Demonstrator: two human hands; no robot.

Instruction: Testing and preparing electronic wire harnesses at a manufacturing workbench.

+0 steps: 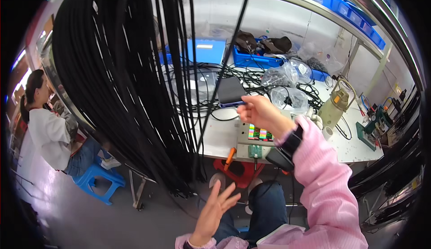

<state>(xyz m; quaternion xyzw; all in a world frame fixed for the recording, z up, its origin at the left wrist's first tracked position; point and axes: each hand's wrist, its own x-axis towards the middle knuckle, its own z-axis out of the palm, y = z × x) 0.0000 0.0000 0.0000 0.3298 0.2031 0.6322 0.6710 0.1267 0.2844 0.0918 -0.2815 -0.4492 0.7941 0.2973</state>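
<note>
Over the white workbench (215,134), my right hand (262,114) pinches the near right corner of a dark, flat smartphone (231,92) with a bluish edge. Just below that hand stands a beige tester box (242,134) with a lit, coloured display. A small green connector board (255,151) sits at the box's front. My left hand (213,213) is raised above my lap with its fingers spread, holding nothing. Nearest to it are the lower ends of a thick bundle of black cables (121,69), which hangs at the left.
Black cables and clear plastic bags (289,98) crowd the bench behind the phone. A blue bin (256,60) and blue box (208,51) stand farther back. To the right are a pale green flask (336,103) and a green bench fixture (368,132). A co-worker (49,127) sits at left.
</note>
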